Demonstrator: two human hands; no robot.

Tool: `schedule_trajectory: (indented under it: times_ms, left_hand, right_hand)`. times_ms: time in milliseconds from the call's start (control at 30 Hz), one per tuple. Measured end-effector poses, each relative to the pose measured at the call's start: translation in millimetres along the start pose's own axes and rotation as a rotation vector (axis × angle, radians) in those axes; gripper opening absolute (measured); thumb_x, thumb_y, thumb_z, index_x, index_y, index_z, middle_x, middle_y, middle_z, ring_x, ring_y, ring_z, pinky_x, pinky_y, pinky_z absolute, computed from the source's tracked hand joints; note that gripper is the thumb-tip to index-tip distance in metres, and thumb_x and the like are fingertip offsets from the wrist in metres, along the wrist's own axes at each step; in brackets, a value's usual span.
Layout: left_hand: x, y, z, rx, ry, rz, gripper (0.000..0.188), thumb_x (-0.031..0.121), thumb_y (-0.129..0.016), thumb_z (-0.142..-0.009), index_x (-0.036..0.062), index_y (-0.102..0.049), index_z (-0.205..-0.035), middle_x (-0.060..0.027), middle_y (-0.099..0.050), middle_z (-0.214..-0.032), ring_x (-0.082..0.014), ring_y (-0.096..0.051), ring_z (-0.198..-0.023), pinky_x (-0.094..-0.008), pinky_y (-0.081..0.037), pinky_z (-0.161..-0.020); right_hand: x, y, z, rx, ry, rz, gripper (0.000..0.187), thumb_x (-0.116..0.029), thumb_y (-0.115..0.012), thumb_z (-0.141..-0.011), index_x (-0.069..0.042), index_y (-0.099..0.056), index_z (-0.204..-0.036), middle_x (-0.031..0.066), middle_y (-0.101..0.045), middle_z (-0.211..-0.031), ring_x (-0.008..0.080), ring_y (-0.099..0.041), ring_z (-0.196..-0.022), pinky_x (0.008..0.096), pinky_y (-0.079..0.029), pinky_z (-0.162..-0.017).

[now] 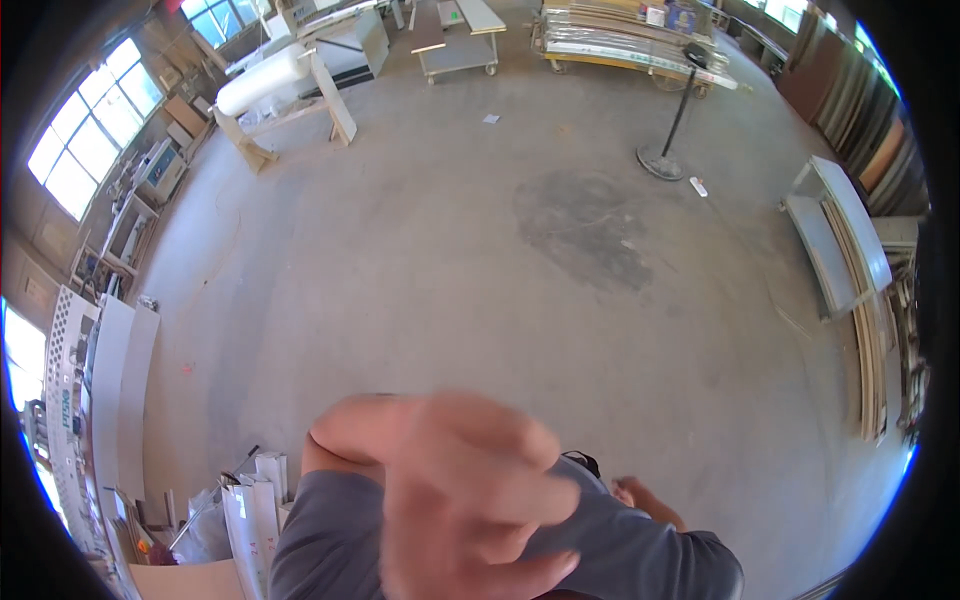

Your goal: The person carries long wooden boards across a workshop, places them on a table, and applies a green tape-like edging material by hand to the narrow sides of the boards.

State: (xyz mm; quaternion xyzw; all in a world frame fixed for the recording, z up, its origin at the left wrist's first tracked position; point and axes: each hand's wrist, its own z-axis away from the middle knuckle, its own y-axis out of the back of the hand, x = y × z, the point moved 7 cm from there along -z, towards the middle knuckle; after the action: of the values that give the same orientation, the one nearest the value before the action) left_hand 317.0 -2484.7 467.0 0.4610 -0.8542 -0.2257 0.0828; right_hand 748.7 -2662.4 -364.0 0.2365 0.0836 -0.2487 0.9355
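My left hand (475, 490) is raised close in front of me, large and blurred. Its arm bends in from the left, out of a grey sleeve (325, 520). The fingers are loosely bent with gaps between them, and no object shows in them. Lower and further right, my right hand (628, 491) is small, beside the front of my grey shirt (620, 550). Its fingers are partly hidden, so whether they hold anything is unclear. A small black strap-like thing (582, 461) shows just left of it.
Grey concrete floor (400, 260) spreads ahead. A wrapped white roll (265, 80) rests on a wooden stand at the far left. Loaded trolleys (620, 45) and a black round-based post (662, 160) stand far off. Panels lean on a rack (850, 235) at right; white boards (115, 390) line the left.
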Motion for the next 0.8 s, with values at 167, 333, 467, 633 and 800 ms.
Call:
schedule_trajectory:
  times_ms: [167, 333, 467, 633, 800]
  left_hand:
    - [-212, 110, 117, -0.134, 0.564, -0.566, 0.024, -0.002, -0.065, -0.071, 0.0103, -0.071, -0.090, -0.0025, -0.074, -0.094, -0.0170, -0.060, -0.067, -0.0290, -0.042, -0.051]
    - [-398, 183, 399, -0.007, 1.300, -0.270, 0.030, 0.006, -0.065, -0.087, 0.0075, -0.068, -0.116, -0.0099, -0.073, -0.107, -0.0263, -0.068, -0.083, -0.0371, -0.055, -0.073]
    - [-532, 221, 591, 0.043, 1.813, -0.127, 0.030, 0.016, -0.059, -0.095, 0.0081, -0.067, -0.123, -0.0133, -0.071, -0.112, -0.0301, -0.069, -0.097, -0.0413, -0.055, -0.085]
    - [-729, 286, 645, -0.036, 1.705, -0.145, 0.032, 0.021, -0.059, -0.096, 0.0069, -0.066, -0.124, -0.0137, -0.071, -0.111, -0.0332, -0.069, -0.105, -0.0456, -0.054, -0.092]
    - [-899, 341, 778, -0.148, 1.731, -0.226, 0.046, 0.020, -0.065, -0.091, 0.0039, -0.060, -0.133, -0.0167, -0.067, -0.125, -0.0313, -0.063, -0.120, -0.0439, -0.049, -0.103]
  right_hand:
    - [-224, 327, -180, 0.333, 0.393, -0.450, 0.005, -0.016, -0.068, -0.087, -0.016, -0.071, -0.090, 0.0056, -0.073, -0.101, 0.0212, -0.070, -0.095, 0.0355, -0.056, -0.076]
    - [-307, 527, -266, 0.603, 0.659, -0.196, 0.020, -0.012, -0.050, -0.100, -0.003, -0.068, -0.100, 0.0067, -0.069, -0.086, 0.0160, -0.066, -0.074, 0.0285, -0.049, -0.059]
    - [-354, 563, -291, 0.252, 0.355, 0.017, 0.018, -0.018, -0.055, -0.097, -0.014, -0.072, -0.097, 0.0076, -0.071, -0.079, 0.0170, -0.066, -0.071, 0.0380, -0.052, -0.062]
    - [-395, 644, -313, 0.045, 0.010, -0.329, 0.026, -0.029, -0.057, -0.099, -0.011, -0.071, -0.113, 0.0127, -0.072, -0.100, 0.0211, -0.067, -0.092, 0.0385, -0.054, -0.077]
    - [-440, 795, -467, 0.029, 0.042, -0.261, 0.028, -0.032, -0.060, -0.097, -0.010, -0.071, -0.109, 0.0124, -0.071, -0.095, 0.0217, -0.065, -0.088, 0.0415, -0.052, -0.075]
